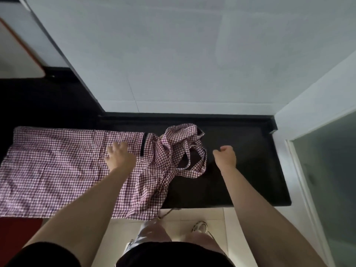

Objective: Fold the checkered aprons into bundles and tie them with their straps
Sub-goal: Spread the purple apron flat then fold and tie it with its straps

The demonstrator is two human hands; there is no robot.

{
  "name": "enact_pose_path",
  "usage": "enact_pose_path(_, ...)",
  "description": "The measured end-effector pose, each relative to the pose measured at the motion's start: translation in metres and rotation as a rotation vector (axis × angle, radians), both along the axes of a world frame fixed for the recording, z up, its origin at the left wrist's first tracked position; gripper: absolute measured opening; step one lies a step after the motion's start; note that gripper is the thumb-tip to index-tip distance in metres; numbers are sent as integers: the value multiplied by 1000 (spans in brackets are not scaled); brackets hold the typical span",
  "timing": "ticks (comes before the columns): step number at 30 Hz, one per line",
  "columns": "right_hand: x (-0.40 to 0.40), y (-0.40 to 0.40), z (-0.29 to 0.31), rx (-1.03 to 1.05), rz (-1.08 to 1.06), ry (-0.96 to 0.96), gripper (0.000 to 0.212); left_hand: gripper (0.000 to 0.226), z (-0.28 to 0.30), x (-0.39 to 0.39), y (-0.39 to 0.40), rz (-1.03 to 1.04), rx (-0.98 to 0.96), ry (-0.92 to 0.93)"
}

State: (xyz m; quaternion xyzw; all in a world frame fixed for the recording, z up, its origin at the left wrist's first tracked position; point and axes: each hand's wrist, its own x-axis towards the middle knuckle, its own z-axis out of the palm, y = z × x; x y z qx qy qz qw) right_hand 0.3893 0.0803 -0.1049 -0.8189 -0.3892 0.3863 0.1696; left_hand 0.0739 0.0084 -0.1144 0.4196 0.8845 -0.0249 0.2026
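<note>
While the left hand (pixel 119 156) rests spread on the apron (pixel 57 170), the right hand (pixel 225 155) hovers curled, empty.

- Counter (pixel 240 185) runs left to right against the far wall (pixel 173 64); side wall (pixel 317 97) closes its right end.
- Apron (pixel 54 170) lies spread on the left and middle of the counter, its near edge overhanging the counter's near edge.
- Straps (pixel 185 149) lie bunched at the apron's right end, about mid-counter.
- Left hand (pixel 119 157) rests on the apron, just left of the straps.
- Right hand (pixel 226 156) is over bare counter, just right of the straps, apart from them.
- Floor (pixel 192 214) lies near of the counter; a shoe (pixel 200 226) stands on it.
</note>
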Motion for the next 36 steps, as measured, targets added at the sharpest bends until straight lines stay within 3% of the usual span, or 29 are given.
enact_pose_path(2,-19,4,-5,-50,33,128,48,60,0,5,11,-92,16,-155)
enact_pose_path(4,-40,3,-8,-103,12,273,52,62,-4,8,16,-142,-87,-237)
enact_pose_path(7,-67,3,-10,-210,143,338,22,71,-10,4,17,-192,-180,-211)
enact_pose_path(9,-67,6,-6,-134,73,345,9,72,-12,-2,17,-204,-171,-197)
enact_pose_path(13,-2,15,12,71,-454,78,17,79,-16,-9,22,-169,-145,-178)
enact_pose_path(15,42,8,20,9,-652,-22,37,86,-19,-5,25,-172,-160,-160)
enact_pose_path(17,69,6,22,-107,-703,-140,46,98,-19,1,28,-183,-199,-133)
enact_pose_path(20,55,17,28,-26,-443,-323,46,112,-17,11,35,-199,-261,-105)
enact_pose_path(23,5,29,27,123,-32,-261,49,119,-13,10,37,-211,-299,-113)
enact_pose_path(25,-20,34,14,109,199,-234,60,125,-10,9,36,-241,-320,-112)
enact_pose_path(30,-36,44,-17,-21,363,-227,75,136,-10,6,32,-287,-359,-125)
enact_pose_path(32,-35,50,-24,-21,412,-284,60,141,-11,8,30,-309,-383,-121)
enact_pose_path(34,-36,58,-27,0,442,-242,25,145,-13,8,30,-324,-410,-115)
enact_pose_path(36,-30,67,-26,48,359,-136,17,148,-13,8,31,-324,-417,-109)
